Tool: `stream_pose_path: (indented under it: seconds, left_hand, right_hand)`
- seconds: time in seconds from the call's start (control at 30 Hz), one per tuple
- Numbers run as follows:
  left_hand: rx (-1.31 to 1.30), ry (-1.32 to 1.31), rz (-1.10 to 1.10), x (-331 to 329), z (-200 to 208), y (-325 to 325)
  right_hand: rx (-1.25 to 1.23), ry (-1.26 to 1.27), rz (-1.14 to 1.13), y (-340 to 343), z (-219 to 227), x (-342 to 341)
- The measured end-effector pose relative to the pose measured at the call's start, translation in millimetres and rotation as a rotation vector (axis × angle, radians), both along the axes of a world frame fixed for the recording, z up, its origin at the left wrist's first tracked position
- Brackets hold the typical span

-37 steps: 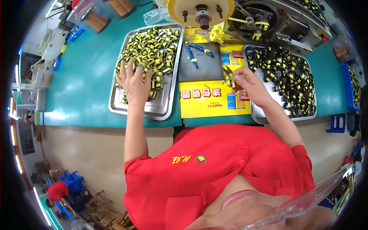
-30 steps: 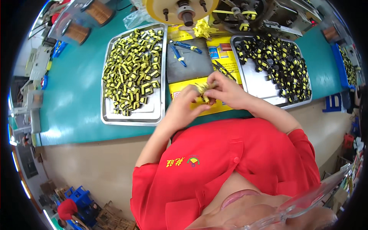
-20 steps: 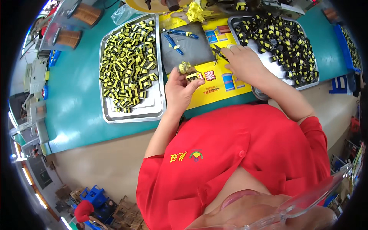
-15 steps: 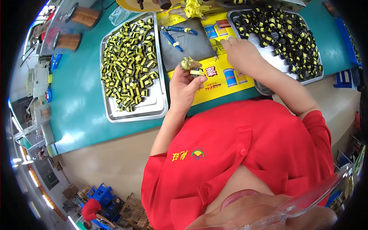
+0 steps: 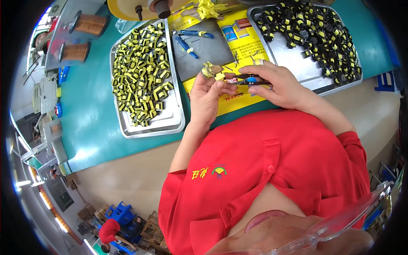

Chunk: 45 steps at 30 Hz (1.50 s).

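My left hand (image 5: 205, 97) pinches a small yellow-taped black coil part (image 5: 219, 77) between thumb and fingers. Yellow tape (image 5: 208, 70) is wrapped about a finger of that hand. My right hand (image 5: 278, 83) is closed around small pliers (image 5: 251, 80) with dark handles and a blue spot between them. The tips of the pliers meet the coil part or lie right beside it; the fingers partly hide the contact. Both hands are over a yellow printed sheet (image 5: 238, 102). Beyond them, two blue-handled tools (image 5: 187, 46) rest on a dark grey plate (image 5: 204, 58).
To the left, a metal tray (image 5: 172, 121) holds many yellow-taped coil parts (image 5: 140, 72). At the right, another metal tray (image 5: 293, 63) carries black-and-yellow parts (image 5: 314, 38). Copper wire spools (image 5: 91, 24) stand at the far left. A machine with a yellow base (image 5: 127, 9) and crumpled yellow tape (image 5: 208, 8) are at the back.
My right hand has come nearer and left from the yellow sheet, with the pliers now showing in it, to the part in my left hand. The whole view has shifted slightly.
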<state>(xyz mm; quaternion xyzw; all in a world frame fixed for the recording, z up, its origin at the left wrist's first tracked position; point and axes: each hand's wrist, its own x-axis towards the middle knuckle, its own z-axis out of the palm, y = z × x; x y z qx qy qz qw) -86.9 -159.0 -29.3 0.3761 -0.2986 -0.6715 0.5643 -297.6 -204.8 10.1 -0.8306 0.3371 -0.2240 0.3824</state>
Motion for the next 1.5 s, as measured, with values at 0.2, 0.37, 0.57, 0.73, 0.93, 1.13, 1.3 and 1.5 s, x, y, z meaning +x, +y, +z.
stream_pose_path:
  seconds: [0.2,0.37,0.57,0.73,0.93,1.13,1.3,1.5]
  left_hand:
    - [-0.029,-0.066,-0.026,-7,2,0]
    - [-0.038,-0.125,-0.036,-11,3,1]
    - [-0.05,-0.199,-0.037,-10,4,2]
    - [-0.148,-0.331,0.039,-12,-2,3]
    - [-0.277,-0.54,0.126,-16,-3,2]
    - [-0.297,-0.648,0.208,-19,-10,0]
    - [-0.408,-0.918,0.209,-17,-10,-4]
    - [-0.434,-1.057,0.184,-20,-1,-5]
  right_hand:
    - [-0.09,-0.029,-0.054,-2,-12,-1]
    - [-0.089,-0.047,-0.057,-1,-14,0]
    - [-0.003,-0.088,-0.1,1,-16,0]
    - [0.071,-0.159,-0.109,2,-16,2]
    - [0.211,-0.218,-0.124,3,-20,4]
    - [0.512,-0.334,-0.13,5,-28,7]
    - [0.798,-0.37,-0.179,5,-19,11]
    - [0.433,-0.312,-0.149,3,-33,9]
